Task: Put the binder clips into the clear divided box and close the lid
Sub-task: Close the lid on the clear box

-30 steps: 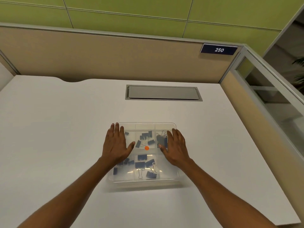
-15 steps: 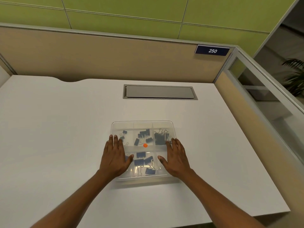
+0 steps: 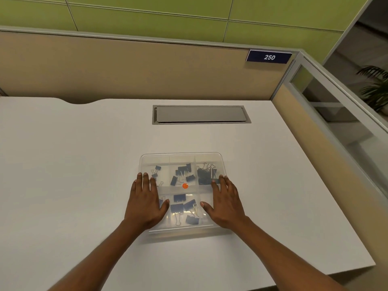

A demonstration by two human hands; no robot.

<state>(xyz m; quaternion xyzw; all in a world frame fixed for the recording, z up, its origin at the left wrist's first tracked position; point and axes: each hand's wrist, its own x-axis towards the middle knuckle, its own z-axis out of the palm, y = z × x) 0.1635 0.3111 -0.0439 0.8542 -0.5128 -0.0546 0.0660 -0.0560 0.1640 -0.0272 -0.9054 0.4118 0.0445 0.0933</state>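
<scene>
The clear divided box [image 3: 181, 157] sits on the white desk with its clear lid down. Several blue binder clips [image 3: 182, 174] lie in its compartments, seen through the lid. A small orange dot [image 3: 185, 186] marks the lid's middle. My left hand [image 3: 144, 201] lies flat on the lid's left side, fingers straight. On the lid's right side my right hand [image 3: 227, 202] presses flat in the same way, thumb spread inward.
The white desk [image 3: 73, 164] has a grey cable hatch [image 3: 200, 114] behind the box. Beige partition walls [image 3: 126, 68] close off the back and right. The desk's front edge runs near the lower right.
Both hands have slid back toward me along the lid, from its middle to its near half. The box stays in place.
</scene>
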